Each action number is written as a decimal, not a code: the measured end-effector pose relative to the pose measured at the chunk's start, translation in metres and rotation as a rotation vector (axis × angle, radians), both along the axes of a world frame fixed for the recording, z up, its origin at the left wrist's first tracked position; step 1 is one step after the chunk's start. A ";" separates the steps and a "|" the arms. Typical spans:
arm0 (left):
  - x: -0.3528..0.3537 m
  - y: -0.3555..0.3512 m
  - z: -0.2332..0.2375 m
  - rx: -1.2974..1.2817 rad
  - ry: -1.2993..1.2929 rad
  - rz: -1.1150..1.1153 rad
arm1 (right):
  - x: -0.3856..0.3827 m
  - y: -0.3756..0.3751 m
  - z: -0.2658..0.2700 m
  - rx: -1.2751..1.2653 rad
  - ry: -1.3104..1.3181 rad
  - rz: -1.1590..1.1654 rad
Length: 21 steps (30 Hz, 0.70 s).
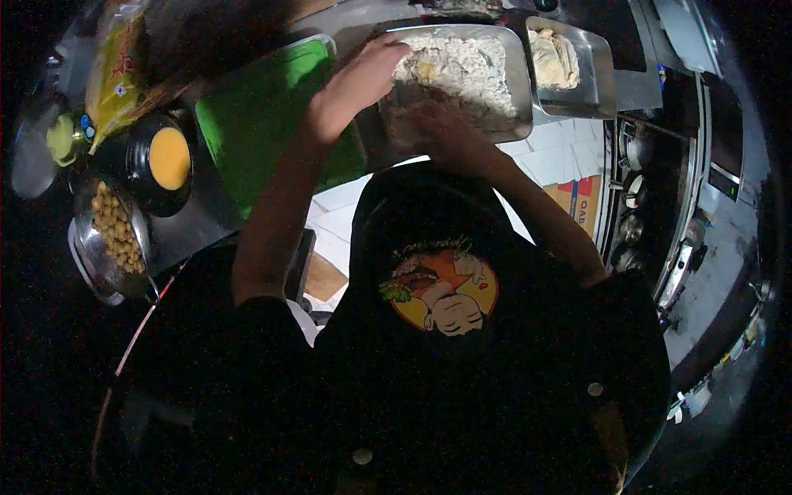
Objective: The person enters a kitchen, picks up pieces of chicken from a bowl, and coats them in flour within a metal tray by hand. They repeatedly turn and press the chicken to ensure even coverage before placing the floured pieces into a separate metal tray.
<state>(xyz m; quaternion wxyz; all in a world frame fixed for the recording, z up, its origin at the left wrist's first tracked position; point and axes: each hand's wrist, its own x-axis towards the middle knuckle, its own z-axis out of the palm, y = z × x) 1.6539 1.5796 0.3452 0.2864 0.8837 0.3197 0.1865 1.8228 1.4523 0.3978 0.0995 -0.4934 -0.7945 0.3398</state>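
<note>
My left hand (369,76) reaches over the left side of a metal tray of white flour (470,66). Its fingers are apart and slightly bent at the flour's edge, with nothing visible in them. Low over the near side of this tray is my right hand (441,130), in deep shadow, so its fingers cannot be made out. A small yellowish lump (427,71) lies in the flour between the hands. To the right, a smaller metal pan (590,95) holds pale, floury pieces (554,59). Left of the flour stands a green-bottomed tray (272,107).
At left, a dark bowl holds yellow-orange liquid (169,158). Nearer, a metal bowl contains several small brownish pieces (115,227). A yellow printed bag (120,70) stands behind. Shelves with metal pots (634,190) are at right. A cardboard box (577,202) sits below the counter.
</note>
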 end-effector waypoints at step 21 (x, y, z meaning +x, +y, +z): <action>0.004 -0.001 -0.002 0.014 -0.032 0.025 | 0.057 0.056 0.009 -0.153 0.153 -0.223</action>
